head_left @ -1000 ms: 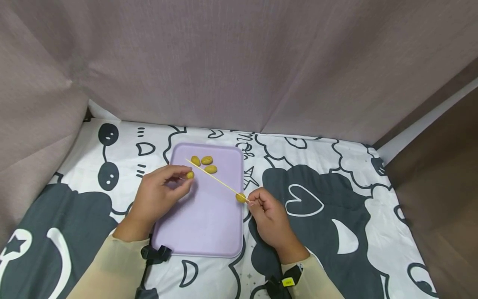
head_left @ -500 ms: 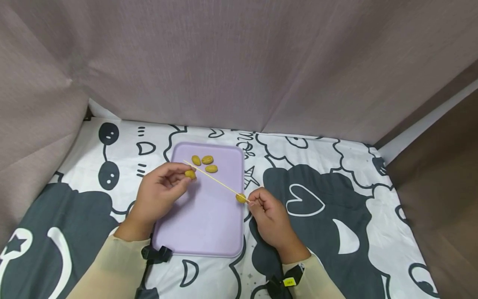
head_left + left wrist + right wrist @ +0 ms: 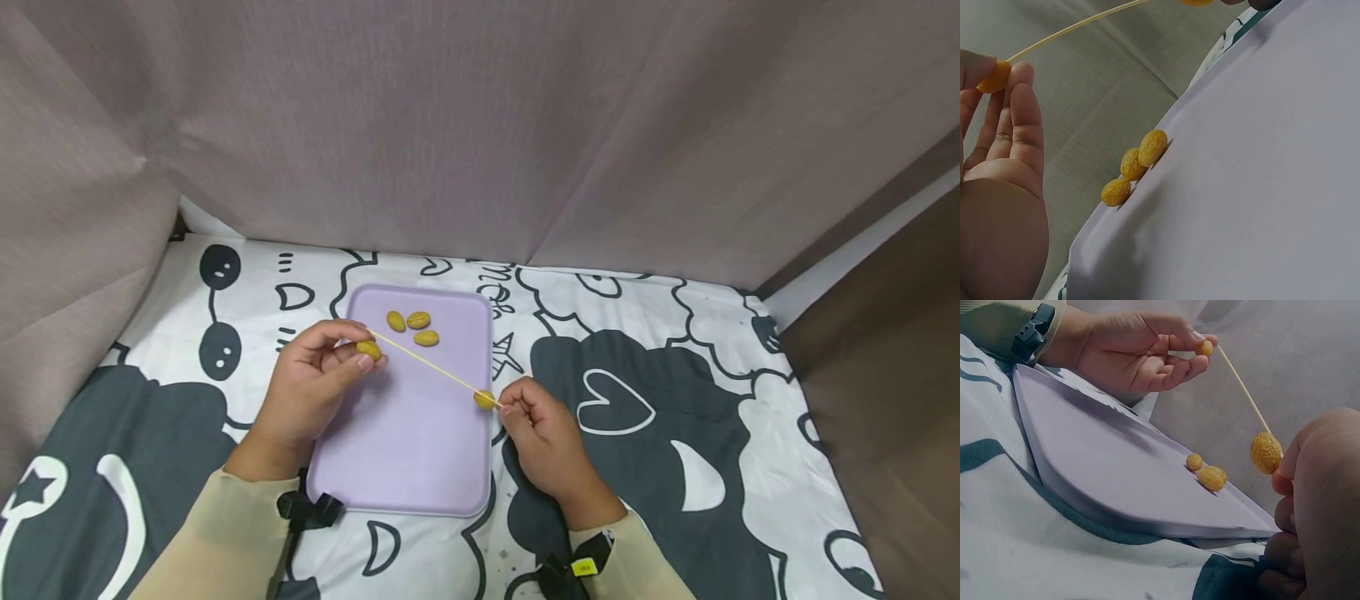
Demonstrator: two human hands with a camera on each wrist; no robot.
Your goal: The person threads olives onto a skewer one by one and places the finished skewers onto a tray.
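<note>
Head view: skewer [image 3: 427, 365] tip up-left (diagonal)

Thin skewer [image 3: 427, 367] slants over tray — one yellow nut [image 3: 484, 400] threaded, another [image 3: 368, 350] at its tip.

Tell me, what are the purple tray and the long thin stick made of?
The purple tray looks like matte plastic or silicone: smooth, evenly coloured, with rounded corners and a soft raised rim. The long thin stick looks like pale bamboo or wood, like a skewer: straw-coloured, dull and very slim. I can't be sure of either from looks alone.
</note>
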